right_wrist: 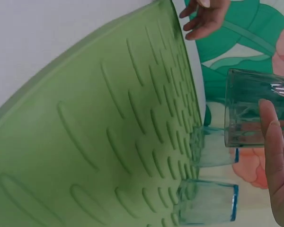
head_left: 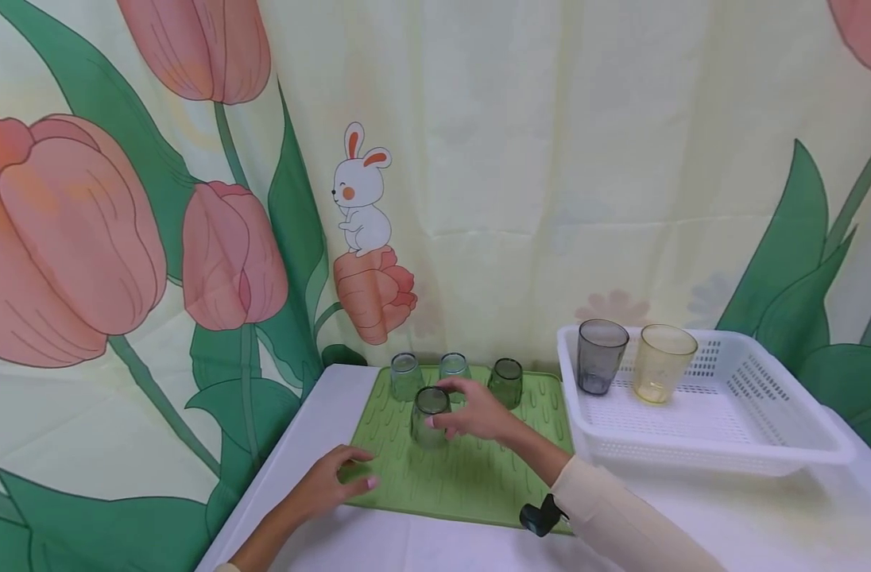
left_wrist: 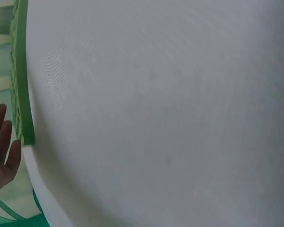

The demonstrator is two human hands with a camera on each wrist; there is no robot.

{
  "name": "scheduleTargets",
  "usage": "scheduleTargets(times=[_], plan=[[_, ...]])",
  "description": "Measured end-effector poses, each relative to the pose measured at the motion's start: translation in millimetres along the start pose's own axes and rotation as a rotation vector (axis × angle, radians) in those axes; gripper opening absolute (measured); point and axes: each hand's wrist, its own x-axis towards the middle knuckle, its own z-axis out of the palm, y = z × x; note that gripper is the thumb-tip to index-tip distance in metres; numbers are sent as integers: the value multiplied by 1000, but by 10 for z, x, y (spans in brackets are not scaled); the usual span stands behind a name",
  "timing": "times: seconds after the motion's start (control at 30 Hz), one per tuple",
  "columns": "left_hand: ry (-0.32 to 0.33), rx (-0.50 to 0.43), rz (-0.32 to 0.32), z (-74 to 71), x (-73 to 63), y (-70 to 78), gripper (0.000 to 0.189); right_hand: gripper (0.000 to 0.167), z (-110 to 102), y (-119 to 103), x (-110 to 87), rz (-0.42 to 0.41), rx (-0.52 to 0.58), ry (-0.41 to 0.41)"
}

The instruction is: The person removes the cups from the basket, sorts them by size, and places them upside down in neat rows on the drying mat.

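Observation:
My right hand point(head_left: 478, 411) pinches a grey-tinted glass point(head_left: 423, 425) between thumb and fingers. In the right wrist view the glass point(right_wrist: 248, 111) is upside down, just off the green drying mat point(right_wrist: 99, 137). My left hand point(head_left: 324, 481) is beside the left front edge of the mat point(head_left: 464, 488), fingers relaxed and holding nothing. Along the back of the mat, upside down, stand two pale bluish glasses, the left one point(head_left: 406, 381) and the middle one point(head_left: 454, 366), and a darker grey-green glass point(head_left: 505, 385). The left wrist view catches only part of the left hand point(left_wrist: 2, 156) at its edge.
A white perforated plastic basket point(head_left: 714, 449) stands right of the mat on the white table point(head_left: 693, 508). Inside are a grey glass point(head_left: 601, 357) and a yellow glass point(head_left: 663, 361), both upright. A curtain with printed tulips and a rabbit point(head_left: 364, 199) hangs behind.

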Motion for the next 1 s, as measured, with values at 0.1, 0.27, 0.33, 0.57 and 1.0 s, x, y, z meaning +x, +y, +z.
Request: scheduleTargets(times=[0.1,0.27,0.33,0.57,1.0], plan=[[0,23,-2,-21,-8,-38,45,67,24,11,89,14,2,-6],[1,53,-18,-50,-22,-112,45,67,80,22,254,25,-3,-2],[3,53,-26,-64,-24,-146,45,67,108,33,315,34,-3,-2],[-2,61,-7,-122,-20,-248,44,65,233,92,473,40,15,-31],[-39,23,50,-140,-44,-291,42,66,466,149,648,89,10,-20]])
